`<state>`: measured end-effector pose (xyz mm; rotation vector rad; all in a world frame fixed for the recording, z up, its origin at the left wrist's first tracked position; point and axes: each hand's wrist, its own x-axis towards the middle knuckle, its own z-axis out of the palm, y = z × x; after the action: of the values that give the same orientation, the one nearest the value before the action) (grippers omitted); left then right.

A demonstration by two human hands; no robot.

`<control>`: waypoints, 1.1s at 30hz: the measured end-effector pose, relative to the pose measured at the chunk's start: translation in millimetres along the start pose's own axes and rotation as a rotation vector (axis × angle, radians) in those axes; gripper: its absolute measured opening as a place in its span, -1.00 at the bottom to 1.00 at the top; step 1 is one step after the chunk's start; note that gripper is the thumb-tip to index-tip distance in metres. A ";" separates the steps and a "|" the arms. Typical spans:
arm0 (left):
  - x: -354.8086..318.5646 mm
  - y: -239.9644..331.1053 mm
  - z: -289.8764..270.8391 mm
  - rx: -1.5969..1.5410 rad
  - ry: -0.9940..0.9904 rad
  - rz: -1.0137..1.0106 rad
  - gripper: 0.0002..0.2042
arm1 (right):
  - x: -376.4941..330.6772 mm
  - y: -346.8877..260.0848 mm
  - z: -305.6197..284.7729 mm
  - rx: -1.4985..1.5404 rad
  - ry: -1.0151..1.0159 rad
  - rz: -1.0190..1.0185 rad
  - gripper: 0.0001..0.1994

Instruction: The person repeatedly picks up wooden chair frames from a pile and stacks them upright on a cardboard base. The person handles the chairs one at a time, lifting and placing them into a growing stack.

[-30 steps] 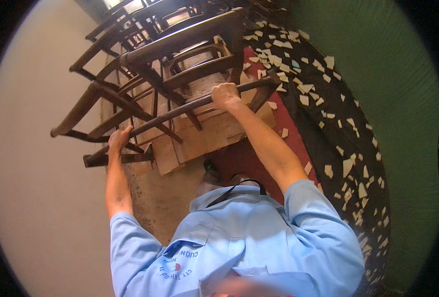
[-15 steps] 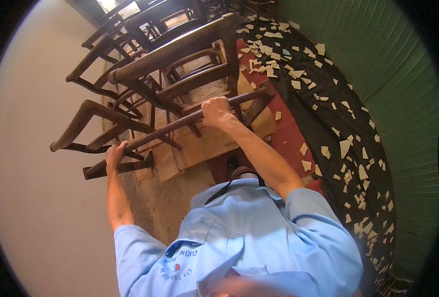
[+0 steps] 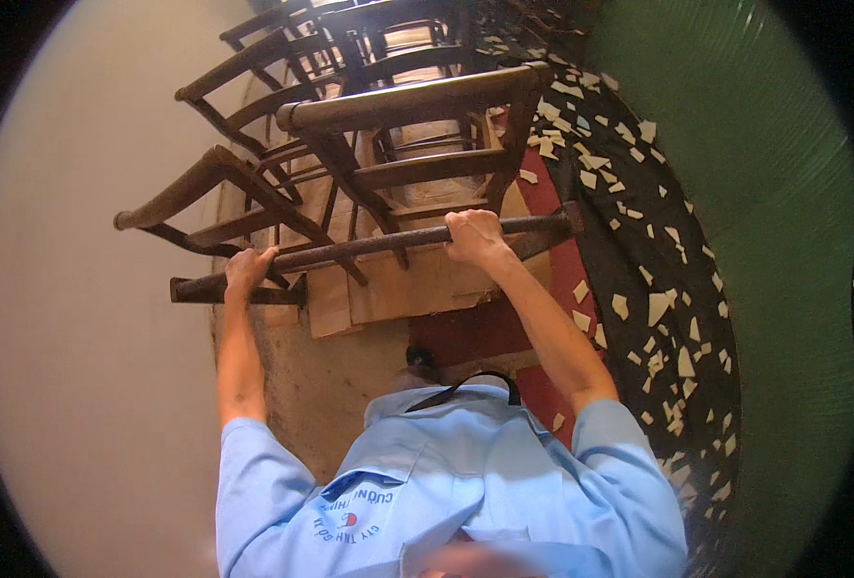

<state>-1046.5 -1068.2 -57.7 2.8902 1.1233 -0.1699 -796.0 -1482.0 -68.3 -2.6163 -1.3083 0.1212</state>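
Observation:
Both my hands are closed around one long dark wooden bar [image 3: 369, 249] that runs crosswise in front of me at a slight slant. My left hand [image 3: 250, 271] wraps it near its left end, beside a flat wooden end piece [image 3: 282, 295]. Farther along toward the right end, my right hand [image 3: 476, 237] grips it from above. Just beyond the bar stands a dark wooden chair [image 3: 412, 104], its top rail facing me. To the left is another wooden chair [image 3: 169, 193], its lower parts partly hidden behind the bar and my left hand.
More dark chairs [image 3: 244, 69] stand in rows beyond. A pale wall [image 3: 80, 337] rises on the left. Cardboard [image 3: 388, 289] and red carpet [image 3: 475, 332] lie underfoot. Along the right, pale broken pieces [image 3: 658, 308] litter a black sheet [image 3: 629, 260] beside a green sheet [image 3: 793, 385].
The bar now lies more level: its right end has come down and rightward, its left end up. My hands moved with it, still gripping. The view has shifted, too.

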 end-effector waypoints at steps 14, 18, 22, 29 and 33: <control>-187.7 38.3 -18.2 0.001 -0.023 -0.086 -0.31 | -211.8 95.7 -68.3 -0.099 0.009 0.026 -0.56; -259.7 60.4 -24.1 -0.063 -0.031 -0.096 -0.32 | -277.6 108.5 -74.8 -0.120 -0.075 0.121 -0.59; -315.3 75.4 -22.5 -0.041 -0.021 -0.129 -0.31 | -325.2 112.8 -82.7 -0.125 -0.135 0.179 -0.63; -404.5 96.9 -4.1 -0.051 0.017 -0.082 -0.21 | -425.6 136.2 -88.5 -0.184 0.167 0.036 -0.69; -457.5 122.9 -5.6 -0.057 0.087 -0.061 -0.20 | -467.3 157.2 -97.9 -0.157 0.132 0.006 -0.71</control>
<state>-1298.1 -1465.5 -0.4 2.8403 1.2096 -0.0136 -938.0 -1961.6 -18.7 -2.7035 -1.3141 -0.1565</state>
